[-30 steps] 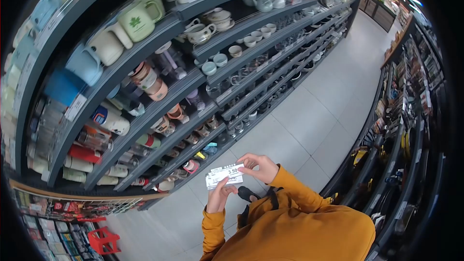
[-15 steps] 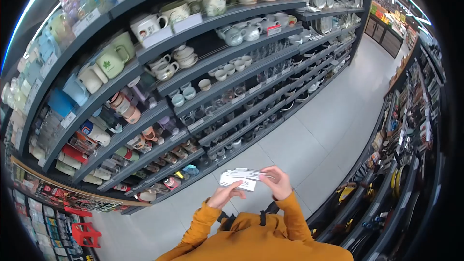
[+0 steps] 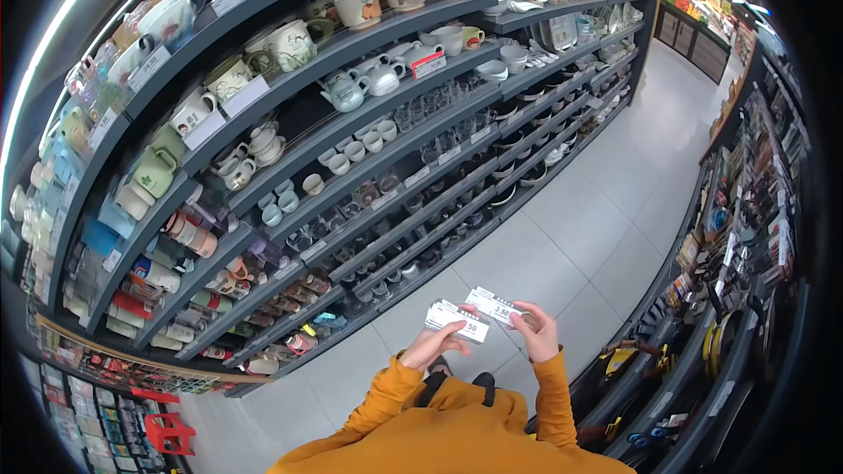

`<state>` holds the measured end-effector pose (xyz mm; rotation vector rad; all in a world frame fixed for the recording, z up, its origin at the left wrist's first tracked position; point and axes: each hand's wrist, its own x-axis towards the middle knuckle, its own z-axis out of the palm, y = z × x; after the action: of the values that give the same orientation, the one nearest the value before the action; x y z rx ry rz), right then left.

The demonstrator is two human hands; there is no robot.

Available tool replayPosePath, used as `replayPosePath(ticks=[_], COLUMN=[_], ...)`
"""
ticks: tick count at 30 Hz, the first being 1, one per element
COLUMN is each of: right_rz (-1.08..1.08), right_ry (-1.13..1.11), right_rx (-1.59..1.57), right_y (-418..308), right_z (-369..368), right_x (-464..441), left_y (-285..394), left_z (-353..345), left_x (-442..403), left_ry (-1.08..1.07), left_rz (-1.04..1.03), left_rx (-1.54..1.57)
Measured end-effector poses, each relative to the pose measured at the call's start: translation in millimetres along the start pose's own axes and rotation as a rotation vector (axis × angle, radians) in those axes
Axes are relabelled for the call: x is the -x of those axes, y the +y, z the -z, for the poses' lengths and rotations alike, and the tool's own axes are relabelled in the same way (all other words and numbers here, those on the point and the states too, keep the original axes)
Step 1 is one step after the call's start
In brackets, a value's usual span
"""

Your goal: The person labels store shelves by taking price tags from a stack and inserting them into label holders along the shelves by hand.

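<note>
My left hand (image 3: 430, 342) grips a small stack of white price cards (image 3: 457, 323), thumb on top; the front card shows "50". My right hand (image 3: 535, 332) pinches other white price cards (image 3: 493, 305) at their right end, and "3.50" can be read on the top one. Both sets are close together at waist height above the floor, the right one slightly higher. Part of the left fingers is hidden behind the cards.
A long grey shelf unit (image 3: 338, 136) with mugs, teapots (image 3: 347, 90), bowls and glasses runs along the left. Racks of kitchen tools and pans line the right side. Between them lies a tiled aisle (image 3: 571, 228). A red stool (image 3: 169, 433) stands at lower left.
The view has shifted along the shelves toward the aisle's far end. The cards, earlier overlapping in one fan between both hands, are now in two sets, one in each hand.
</note>
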<state>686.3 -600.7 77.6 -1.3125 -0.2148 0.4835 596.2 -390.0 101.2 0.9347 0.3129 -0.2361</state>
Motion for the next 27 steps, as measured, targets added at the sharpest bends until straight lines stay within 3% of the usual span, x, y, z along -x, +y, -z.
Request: replayPosePath(ticks=[8, 16, 20, 27], right_rz=[0.021, 0.193, 0.349, 0.437], right_ry=[-0.022, -0.175, -0.217, -0.422], right_rx=[-0.002, 0.298, 0.460, 0.427], right_y=[6, -30, -48, -76], right_z=[22, 0, -11, -19], right_x=[-85, -226, -311, -496], left_y=[19, 82, 116, 118], left_z=[22, 46, 41, 29], left_x=[-68, -133, -152, -181], left_ry=[0.029, 0.145, 0.200, 0.321], left_rz=[-0.064, -0.219, -0.247, -0.307], left_rx=[0.055, 0.098, 0.039, 0.164])
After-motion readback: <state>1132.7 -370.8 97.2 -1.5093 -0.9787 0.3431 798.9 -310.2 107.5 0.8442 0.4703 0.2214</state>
